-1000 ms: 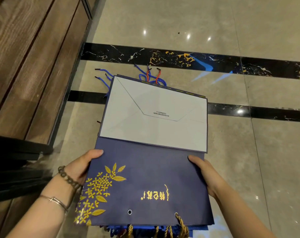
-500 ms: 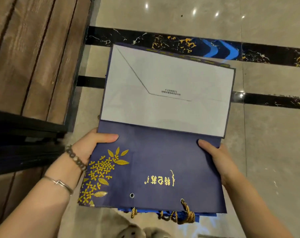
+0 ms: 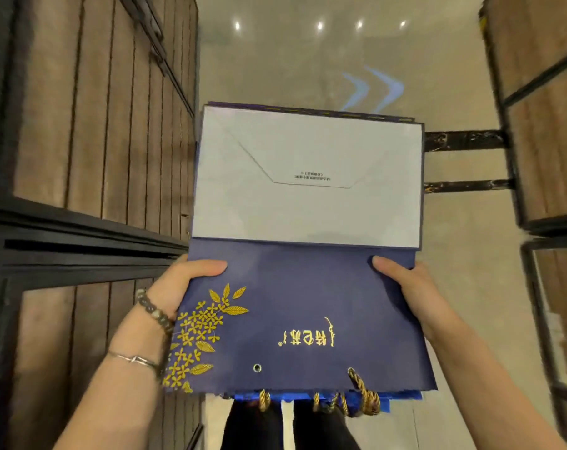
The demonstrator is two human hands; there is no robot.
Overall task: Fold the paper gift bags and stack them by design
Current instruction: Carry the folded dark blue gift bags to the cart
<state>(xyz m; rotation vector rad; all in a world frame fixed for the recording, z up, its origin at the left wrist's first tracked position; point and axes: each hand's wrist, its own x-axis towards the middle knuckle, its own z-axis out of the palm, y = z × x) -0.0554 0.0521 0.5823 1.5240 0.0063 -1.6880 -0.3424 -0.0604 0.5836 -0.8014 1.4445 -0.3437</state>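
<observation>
Stack of folded gift bags [image 3: 308, 303] held in the air in front of the person, above the floor [image 3: 275, 60], broad face toward the camera.

Materials and shapes: the top bag is matte navy paper, flat and rectangular. Its base panel [image 3: 308, 219], smooth white paper with diagonal creases and 1 line of small print, is folded flat over the far half. A gold flower-and-leaf print [image 3: 199, 332] fills the near left corner; gold characters [image 3: 308, 336] sit near the middle, upside-down to the camera. 2 metal eyelets pierce the near edge: 1 eyelet [image 3: 257, 367] is bare, the other carries a twisted gold cord [image 3: 363, 393].

Orientation: the long axis runs away from the person, handle end nearest, folded base farthest.

Count: the layered edges show several bags; the exact number cannot be told. Several gold cords and some blue paper edges show below the near edge.

Grip: the left hand [image 3: 184, 284] grasps the left edge and the right hand [image 3: 409, 287] the right edge, each thumb on top, the fingers hidden beneath. The left wrist bears 1 bead bracelet [image 3: 152, 310] and 1 thin metal bangle [image 3: 132, 358].

Surroundings: slatted wooden panels in black frames at left [image 3: 97, 108] and right [image 3: 542, 125]; a glossy beige floor with 2 black strips [image 3: 464, 139].
</observation>
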